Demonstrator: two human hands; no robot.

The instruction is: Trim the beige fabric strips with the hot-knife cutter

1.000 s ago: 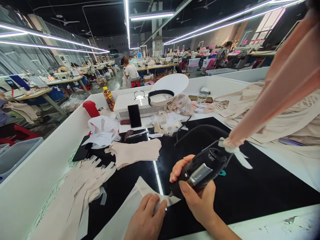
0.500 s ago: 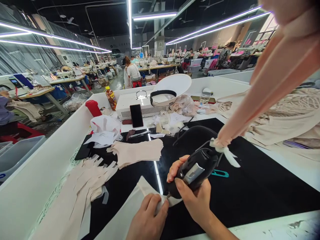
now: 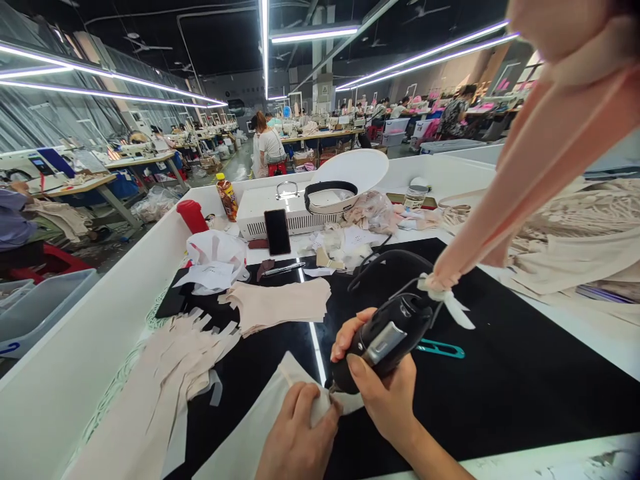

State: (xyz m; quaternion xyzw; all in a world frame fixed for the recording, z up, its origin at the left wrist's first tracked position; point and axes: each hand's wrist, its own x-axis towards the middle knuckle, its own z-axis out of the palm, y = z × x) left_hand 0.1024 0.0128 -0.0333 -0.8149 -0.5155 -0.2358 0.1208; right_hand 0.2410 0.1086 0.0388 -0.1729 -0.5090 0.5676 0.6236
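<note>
Handheld tool black, silver panel; fabric pale, smooth

White tube lights, fringed violet, shine brightly above the glossy black panel, which mirrors one as a glaring streak. Above its right side, pink cloth blurs; beyond the panel, distant workstations look soft.

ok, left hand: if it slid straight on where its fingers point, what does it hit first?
Likely the lower end of the black tool in the right hand, close by the left hand's fingertips; depth unclear, so they may already touch.
</note>
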